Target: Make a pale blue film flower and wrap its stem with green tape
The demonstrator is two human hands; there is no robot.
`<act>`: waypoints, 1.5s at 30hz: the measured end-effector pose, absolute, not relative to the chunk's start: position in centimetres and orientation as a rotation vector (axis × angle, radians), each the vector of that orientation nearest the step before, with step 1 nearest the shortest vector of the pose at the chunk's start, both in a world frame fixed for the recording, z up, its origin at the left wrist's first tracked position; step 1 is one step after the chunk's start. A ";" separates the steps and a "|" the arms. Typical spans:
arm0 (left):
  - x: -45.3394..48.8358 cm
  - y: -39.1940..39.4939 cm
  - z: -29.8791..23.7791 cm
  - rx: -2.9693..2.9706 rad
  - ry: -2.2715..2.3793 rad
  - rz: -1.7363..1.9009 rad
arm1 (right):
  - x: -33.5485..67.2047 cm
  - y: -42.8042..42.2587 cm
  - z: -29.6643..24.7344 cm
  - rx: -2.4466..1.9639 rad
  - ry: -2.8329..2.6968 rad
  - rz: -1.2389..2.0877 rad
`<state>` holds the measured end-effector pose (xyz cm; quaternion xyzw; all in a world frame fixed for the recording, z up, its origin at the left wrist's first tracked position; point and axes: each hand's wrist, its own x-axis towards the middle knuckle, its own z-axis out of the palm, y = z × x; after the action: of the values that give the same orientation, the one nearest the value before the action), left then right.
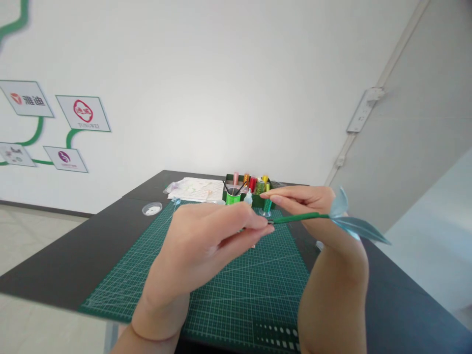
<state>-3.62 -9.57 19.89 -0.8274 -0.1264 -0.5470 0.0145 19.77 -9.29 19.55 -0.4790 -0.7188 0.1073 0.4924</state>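
My left hand (212, 241) pinches the end of a thin artificial flower stem (298, 218) wrapped in green. The stem points right, over the table, and ends in pale blue petals or leaves (359, 229) with fine lines. Just behind it, my right hand (309, 200) has thumb and forefinger pressed together. Whatever lies between those fingertips, if anything, is too fine to make out. Close to the right fingertips stands a teal-green thread spool (267, 205).
A green cutting mat (247, 295) covers part of the black table (73, 250). At the back are a dark box with colourful thread spools (252, 184), a bright green cup (233, 198) with tools, a small bottle (248, 197), white sheets (197, 188) and a round clear dish (152, 209).
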 end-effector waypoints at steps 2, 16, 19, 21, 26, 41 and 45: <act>-3.5 -9.4 19.9 -2.543 -0.442 -1.772 | 20.1 -9.2 19.4 -1.164 -1.779 0.288; -1.9 -7.8 19.9 -2.568 -0.633 -2.205 | 20.2 -10.2 20.2 -1.200 -1.817 0.310; -1.7 -7.3 19.9 -2.656 -0.614 -2.264 | 20.5 -10.1 20.2 -1.163 -1.795 0.321; -1.6 -7.1 19.8 -2.694 -0.609 -2.281 | 20.7 -9.9 20.1 -1.090 -1.748 0.356; -1.5 -6.6 19.7 -2.699 -0.646 -2.261 | 21.1 -9.0 20.0 -0.964 -1.559 0.408; -1.0 -6.0 19.7 -2.758 -0.687 -2.156 | 19.6 -9.3 20.0 -1.035 -1.403 0.245; -0.9 -6.0 19.7 -2.764 -0.705 -2.142 | 18.2 -10.3 20.3 -0.944 -1.538 0.449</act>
<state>-0.91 -6.03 19.71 -0.7574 -0.1933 -0.5868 -0.2113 18.19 -10.29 20.29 -0.4068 -0.6629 0.1934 0.5981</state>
